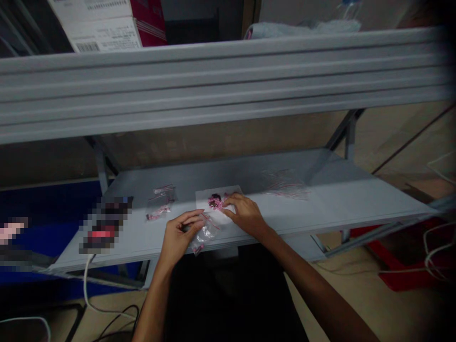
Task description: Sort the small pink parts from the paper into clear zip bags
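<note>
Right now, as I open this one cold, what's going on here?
A person is working with bare hands at a grey table. The left hand holds a small clear bag with a few pieces in its bottom corner. The right hand has its fingertips at a pile of pink and dark pieces on a white sheet; whether they pinch one is unclear. Bags with pink pieces lie to the left, more clear bags to the right.
</note>
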